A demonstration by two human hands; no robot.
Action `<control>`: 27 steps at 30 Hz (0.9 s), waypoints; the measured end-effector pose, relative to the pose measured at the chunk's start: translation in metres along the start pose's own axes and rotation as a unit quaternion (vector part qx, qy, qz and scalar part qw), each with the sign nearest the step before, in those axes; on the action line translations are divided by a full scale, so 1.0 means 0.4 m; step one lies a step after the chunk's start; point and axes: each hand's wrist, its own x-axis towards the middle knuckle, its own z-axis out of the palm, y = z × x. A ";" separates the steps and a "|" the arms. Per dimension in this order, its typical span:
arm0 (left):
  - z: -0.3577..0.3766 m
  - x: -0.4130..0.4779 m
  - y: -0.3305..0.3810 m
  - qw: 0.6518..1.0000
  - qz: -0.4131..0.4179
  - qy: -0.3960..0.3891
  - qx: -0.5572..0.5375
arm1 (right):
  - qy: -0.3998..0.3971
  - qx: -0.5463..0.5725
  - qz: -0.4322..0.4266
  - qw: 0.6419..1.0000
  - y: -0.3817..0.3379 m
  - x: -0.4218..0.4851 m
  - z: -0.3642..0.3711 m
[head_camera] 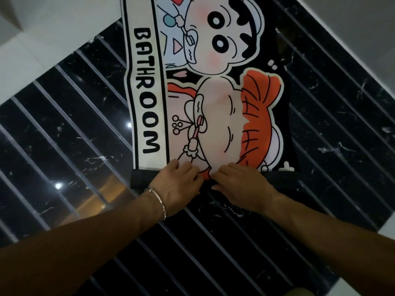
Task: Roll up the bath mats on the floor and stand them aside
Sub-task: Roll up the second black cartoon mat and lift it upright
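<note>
Fingers of both — left hand [179, 185], right hand [242, 185] — curled round rolled edge of one bath mat [215, 107].

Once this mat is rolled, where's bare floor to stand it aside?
Bare striped floor lies left of the bath mat, up to the white ledge, and another strip right of it. Crowded only at the mat's near edge, where the left hand and right hand grip the roll.

A cartoon bath mat [205, 92] lettered BATHROOM lies on the black marble floor [64, 124], its near edge turned over into a dark roll. The left hand [177, 182], with a bracelet [159, 201] at its wrist, and the right hand [241, 184] grip that roll side by side.
</note>
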 end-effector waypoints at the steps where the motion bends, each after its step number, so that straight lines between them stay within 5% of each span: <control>1: 0.002 0.000 0.009 1.000 -0.007 0.001 -0.010 | -0.001 0.018 0.011 1.000 -0.003 -0.006 0.004; 8: 0.001 -0.011 0.054 0.998 -0.043 -0.008 -0.054 | -0.030 0.019 -0.015 0.999 -0.013 -0.042 0.012; 16: 0.004 -0.009 0.085 0.996 -0.090 -0.008 -0.016 | -0.017 -0.041 0.083 0.996 -0.054 -0.027 0.000; 21: -0.006 0.004 0.098 0.978 -0.139 -0.147 -0.045 | -0.041 -0.025 0.089 0.995 -0.053 -0.007 0.003; 27: -0.037 0.036 0.067 0.970 -0.145 -0.190 -0.041 | -0.101 -0.059 0.107 0.987 -0.061 -0.004 0.006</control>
